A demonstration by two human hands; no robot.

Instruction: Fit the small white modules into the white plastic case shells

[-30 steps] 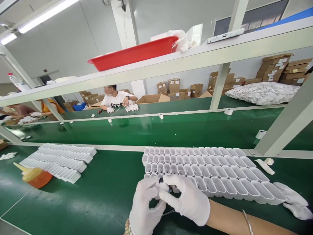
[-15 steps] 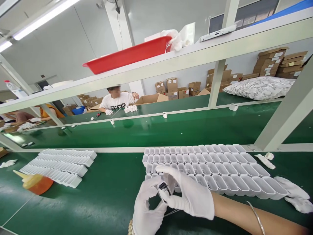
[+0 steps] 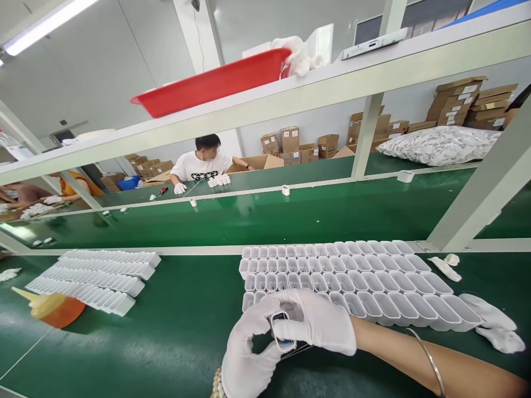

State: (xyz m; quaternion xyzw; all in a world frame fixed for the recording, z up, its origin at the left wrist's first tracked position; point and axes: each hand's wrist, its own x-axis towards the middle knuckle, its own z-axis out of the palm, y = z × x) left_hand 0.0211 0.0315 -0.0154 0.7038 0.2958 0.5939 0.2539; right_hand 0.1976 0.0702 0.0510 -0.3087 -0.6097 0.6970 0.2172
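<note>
Both gloved hands meet at a small white oval plastic housing (image 3: 285, 345) in the lower middle. My left hand (image 3: 249, 348) curls around its left side, fingers over the top and thumb below. From the right, my right hand (image 3: 321, 323) grips it, its thumb lying across the open end. Something dark shows inside the opening; its kind is hidden. Thin wires (image 3: 296, 351) run out under the right hand. Right behind the hands stand rows of open white plastic cups (image 3: 388, 309), the nearest ones partly covered by my fingers.
To the left lie white housings in rows (image 3: 120, 303) and an orange bottle with a yellow nozzle (image 3: 58, 309). White gloves (image 3: 500, 338) rest at right. A shelf beam (image 3: 249, 113) carrying a red tray (image 3: 215, 80) crosses above. Across the belt (image 3: 232, 221), a person (image 3: 201, 163) sits.
My right thumb now lies further across the housing's opening, and the housing is tilted a little differently. The view has shifted slightly. Across the belt, the person's arm now reaches to the carton.
</note>
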